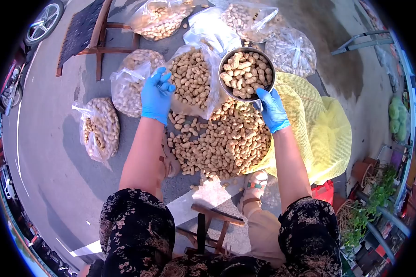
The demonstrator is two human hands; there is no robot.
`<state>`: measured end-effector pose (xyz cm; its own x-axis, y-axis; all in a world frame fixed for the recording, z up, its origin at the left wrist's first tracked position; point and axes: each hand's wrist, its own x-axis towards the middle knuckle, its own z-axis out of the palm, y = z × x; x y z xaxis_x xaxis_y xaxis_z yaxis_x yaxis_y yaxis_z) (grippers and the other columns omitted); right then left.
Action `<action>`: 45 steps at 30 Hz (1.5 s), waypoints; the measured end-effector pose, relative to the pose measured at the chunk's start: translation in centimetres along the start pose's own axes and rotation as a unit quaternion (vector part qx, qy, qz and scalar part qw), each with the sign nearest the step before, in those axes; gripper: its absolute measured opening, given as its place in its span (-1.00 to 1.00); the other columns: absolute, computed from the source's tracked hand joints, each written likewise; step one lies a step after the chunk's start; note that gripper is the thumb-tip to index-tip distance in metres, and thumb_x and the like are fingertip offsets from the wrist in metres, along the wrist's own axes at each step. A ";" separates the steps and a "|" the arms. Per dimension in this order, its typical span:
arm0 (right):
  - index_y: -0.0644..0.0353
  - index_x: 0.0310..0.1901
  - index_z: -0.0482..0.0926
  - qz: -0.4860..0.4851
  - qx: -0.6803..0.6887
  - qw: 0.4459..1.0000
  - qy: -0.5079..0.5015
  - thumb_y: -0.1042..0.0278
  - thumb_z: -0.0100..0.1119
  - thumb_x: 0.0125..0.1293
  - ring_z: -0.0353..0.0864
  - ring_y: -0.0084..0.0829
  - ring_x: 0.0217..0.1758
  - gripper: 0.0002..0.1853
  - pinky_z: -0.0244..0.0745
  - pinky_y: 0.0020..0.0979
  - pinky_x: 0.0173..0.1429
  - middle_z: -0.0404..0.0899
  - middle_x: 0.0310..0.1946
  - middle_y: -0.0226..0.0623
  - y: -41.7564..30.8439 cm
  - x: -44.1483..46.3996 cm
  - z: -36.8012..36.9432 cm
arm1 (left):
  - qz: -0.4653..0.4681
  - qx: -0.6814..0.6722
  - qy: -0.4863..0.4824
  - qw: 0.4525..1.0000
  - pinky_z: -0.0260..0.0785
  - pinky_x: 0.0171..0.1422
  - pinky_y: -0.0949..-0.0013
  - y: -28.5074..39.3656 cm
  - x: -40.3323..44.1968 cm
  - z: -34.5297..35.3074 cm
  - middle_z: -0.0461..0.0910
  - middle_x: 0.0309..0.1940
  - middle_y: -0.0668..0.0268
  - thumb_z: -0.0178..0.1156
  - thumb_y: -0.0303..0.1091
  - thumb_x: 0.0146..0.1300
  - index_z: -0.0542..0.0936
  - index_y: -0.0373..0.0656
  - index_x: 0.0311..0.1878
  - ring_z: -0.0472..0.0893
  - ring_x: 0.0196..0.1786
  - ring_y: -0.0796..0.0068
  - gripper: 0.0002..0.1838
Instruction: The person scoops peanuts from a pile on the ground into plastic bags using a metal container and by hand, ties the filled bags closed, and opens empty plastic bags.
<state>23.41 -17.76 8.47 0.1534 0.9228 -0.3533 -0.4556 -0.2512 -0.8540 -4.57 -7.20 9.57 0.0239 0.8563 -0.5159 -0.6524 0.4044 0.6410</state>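
Observation:
My right hand (272, 110), in a blue glove, is closed on the handle of a round metal pot (221, 82), its thumb over the rim. Unshelled peanuts (245, 74) fill the pot, which is beside the right edge of an open clear plastic bag (210, 104) of peanuts. My gloved left hand (156, 98) is at that bag's left edge, fingers bent and seemingly pinching the plastic; the exact contact is hard to see. Just below the bag lies a loose heap of peanuts (226, 143) on the ground, spilling from a yellow mesh sack (309, 129).
Several filled peanut bags (99, 129) stand around the heap, some tied (291, 53). White plastic bags (212, 27) lie behind. A wooden chair (99, 37) is at upper left, a small stool (212, 221) near my feet. Potted plants (374, 198) and a rail line the right.

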 end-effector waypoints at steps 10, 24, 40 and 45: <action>0.38 0.13 0.19 -0.288 -0.494 0.804 0.161 0.19 0.50 -0.35 0.40 -0.11 0.03 -0.04 0.40 -0.24 0.05 0.33 -0.04 0.00 2.4 -0.1 10.8 | -0.030 0.189 -0.145 0.971 -0.05 -0.66 0.63 4.1 -9.1 -0.5 0.25 -0.68 0.54 -0.16 -0.42 0.32 0.20 -0.17 0.35 0.16 -0.70 0.77 -0.50; 0.31 -0.07 0.37 -0.128 -0.239 0.930 0.248 0.20 0.38 -0.02 0.52 -0.34 -0.22 -0.46 0.49 -0.30 -0.15 0.48 -0.24 -0.19 1.5 4.4 2.7 | -0.034 0.148 -0.142 0.978 -0.09 -0.67 0.62 3.9 -9.0 -1.5 0.17 -0.70 0.58 -0.14 -0.44 0.31 0.23 -0.20 0.33 0.09 -0.71 0.77 -0.51; 0.24 -0.14 0.52 -0.053 -0.738 0.670 0.053 0.10 0.15 0.15 0.57 0.01 -0.22 -0.62 0.46 -0.10 -0.19 0.56 -0.27 0.00 6.4 8.6 6.8 | -0.030 0.141 -0.191 0.971 -0.11 -0.62 0.63 5.1 -8.3 1.7 0.09 -0.69 0.60 -0.07 -0.43 0.28 0.31 -0.24 0.27 0.06 -0.69 0.78 -0.54; 0.30 -0.22 0.55 -0.200 -0.500 0.827 0.162 0.29 -0.01 0.23 0.61 -0.18 -0.43 -0.74 0.47 -0.25 -0.28 0.61 -0.41 -0.02 1.5 8.8 4.8 | 0.032 0.113 -0.204 0.972 -0.12 -0.60 0.67 9.8 -6.2 6.6 0.03 -0.73 0.61 -0.08 -0.42 0.30 0.15 -0.39 0.31 0.01 -0.72 0.82 -0.47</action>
<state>19.89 -8.59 5.95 0.4172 0.9044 0.0889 0.6159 -0.2095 -0.7595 -6.12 -6.41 22.74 0.3175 0.9194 -0.2322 -0.4800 0.3670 0.7968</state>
